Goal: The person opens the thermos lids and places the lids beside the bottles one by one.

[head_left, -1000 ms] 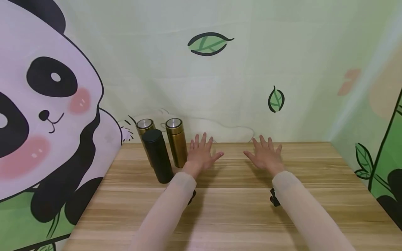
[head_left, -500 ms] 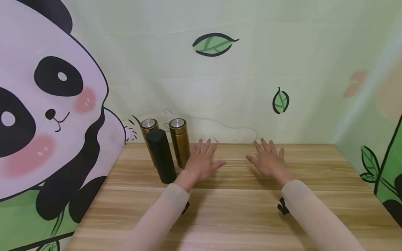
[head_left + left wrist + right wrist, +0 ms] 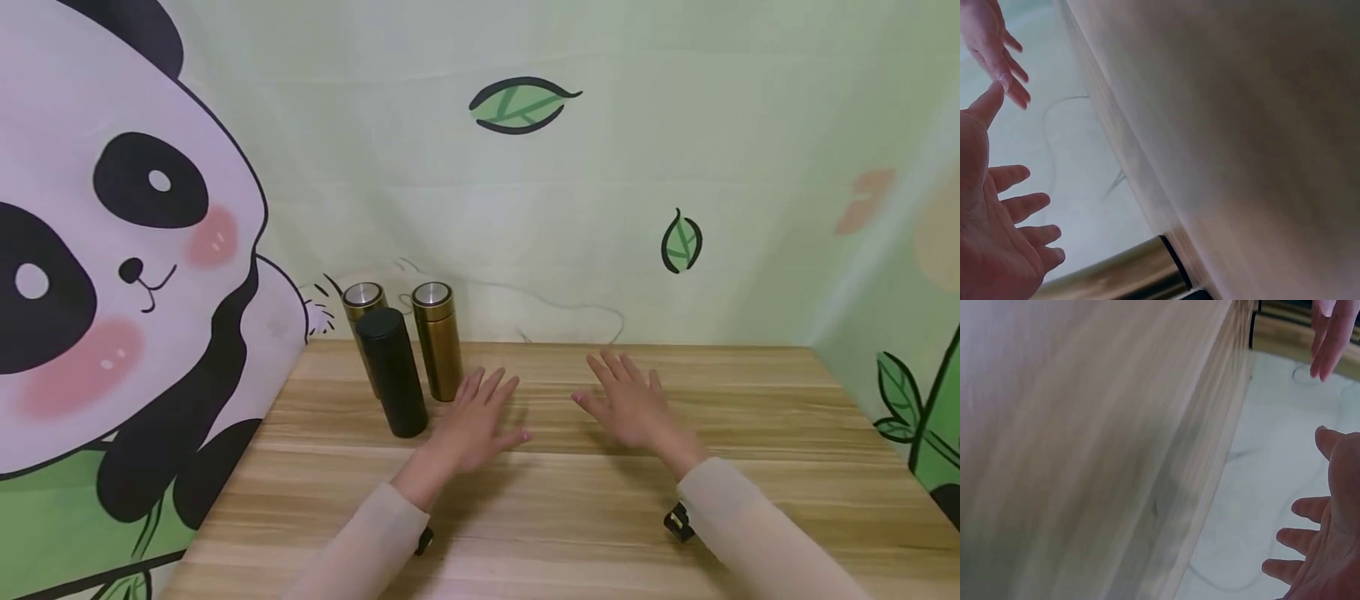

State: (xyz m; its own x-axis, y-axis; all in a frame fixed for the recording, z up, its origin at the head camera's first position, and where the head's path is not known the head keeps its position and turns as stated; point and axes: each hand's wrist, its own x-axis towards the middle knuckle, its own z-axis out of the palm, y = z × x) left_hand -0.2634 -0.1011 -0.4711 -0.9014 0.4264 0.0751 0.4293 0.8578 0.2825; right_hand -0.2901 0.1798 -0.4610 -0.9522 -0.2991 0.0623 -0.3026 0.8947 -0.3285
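Observation:
Both hands are held over the wooden table with fingers spread, holding nothing. The left hand (image 3: 474, 427) is nearest to a black vacuum flask (image 3: 393, 377) and a gold vacuum flask (image 3: 439, 350), to the right of both. Another gold flask (image 3: 363, 297) stands behind the black one, which partly hides it. All three are upright, and the gold ones have silver-topped lids. Farther right is the right hand (image 3: 632, 407), its thumb pointing toward the left hand. In the left wrist view a gold flask (image 3: 1122, 275) shows below the fingers, apart from them.
The wooden table (image 3: 570, 517) ends at a pale green cloth backdrop (image 3: 570, 208) printed with leaves and, at left, a large panda (image 3: 172, 242). Dark wrist-worn devices show under both sleeves, such as the right device (image 3: 678, 523).
Both hands have drawn back from the table's far edge toward the person, the left one more. The head view has shifted slightly. The flasks stay where they stood.

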